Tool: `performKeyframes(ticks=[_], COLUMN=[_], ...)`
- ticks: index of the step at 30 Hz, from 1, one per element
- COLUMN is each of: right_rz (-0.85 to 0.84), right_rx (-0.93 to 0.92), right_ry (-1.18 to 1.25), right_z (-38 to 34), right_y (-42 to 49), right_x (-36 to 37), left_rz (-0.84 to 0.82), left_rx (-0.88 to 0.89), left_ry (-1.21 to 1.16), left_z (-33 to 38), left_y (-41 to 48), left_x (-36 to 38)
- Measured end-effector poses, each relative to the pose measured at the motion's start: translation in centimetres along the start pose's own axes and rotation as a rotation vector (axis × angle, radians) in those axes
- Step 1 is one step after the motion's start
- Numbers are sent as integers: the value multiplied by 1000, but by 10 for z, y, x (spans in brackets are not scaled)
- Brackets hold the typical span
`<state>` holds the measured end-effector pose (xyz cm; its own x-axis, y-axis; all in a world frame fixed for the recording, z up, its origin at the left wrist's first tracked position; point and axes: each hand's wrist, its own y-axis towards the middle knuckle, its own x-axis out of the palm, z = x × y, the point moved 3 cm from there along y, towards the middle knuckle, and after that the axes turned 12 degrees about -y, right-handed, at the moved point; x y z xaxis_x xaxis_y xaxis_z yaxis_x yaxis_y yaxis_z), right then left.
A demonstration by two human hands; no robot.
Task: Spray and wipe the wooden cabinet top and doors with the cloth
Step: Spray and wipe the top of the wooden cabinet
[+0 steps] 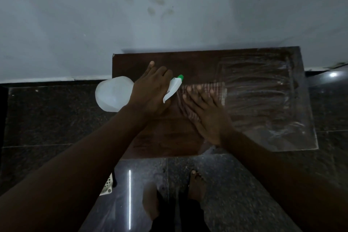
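I look straight down on the dark wooden cabinet top [156, 137], which stands against a pale wall. My left hand [150, 92] grips the neck of a white spray bottle [113, 96], whose white trigger head with a green nozzle [175, 85] points right. My right hand [205, 113] lies flat with spread fingers on a striped cloth [214, 88], pressing it against the top near the middle. The right half of the top shines with wet streaks [263, 90]. The cabinet doors are hidden below the top.
Dark speckled floor tiles [47, 115] surround the cabinet. My bare feet [195, 184] stand in front of it. A white perforated object [107, 184] sits on the floor at the lower left. The pale wall [131, 15] rises right behind the cabinet.
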<state>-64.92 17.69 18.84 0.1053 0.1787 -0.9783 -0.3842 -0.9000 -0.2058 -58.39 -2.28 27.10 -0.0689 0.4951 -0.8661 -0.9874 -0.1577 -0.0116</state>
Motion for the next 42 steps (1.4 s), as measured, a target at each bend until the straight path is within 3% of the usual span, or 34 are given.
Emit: performKeyframes(ticks=[5, 11, 19, 31, 42], right_rz=[-5, 18, 37, 33, 15], right_rx=[-14, 251, 50, 29, 396], right_ry=[15, 92, -36, 36, 124], right_z=[-1, 45, 12, 21, 112], right_y=[-22, 1, -51, -46, 47], right_x=[1, -5, 8, 7, -19], left_rz=[-4, -1, 37, -20, -47], left_rx=[19, 21, 43, 39, 66], left_ry=[11, 36, 2, -2, -8], left_z=[12, 20, 38, 52, 51], left_y=[7, 11, 23, 35, 37], left_x=[4, 5, 9, 24, 28])
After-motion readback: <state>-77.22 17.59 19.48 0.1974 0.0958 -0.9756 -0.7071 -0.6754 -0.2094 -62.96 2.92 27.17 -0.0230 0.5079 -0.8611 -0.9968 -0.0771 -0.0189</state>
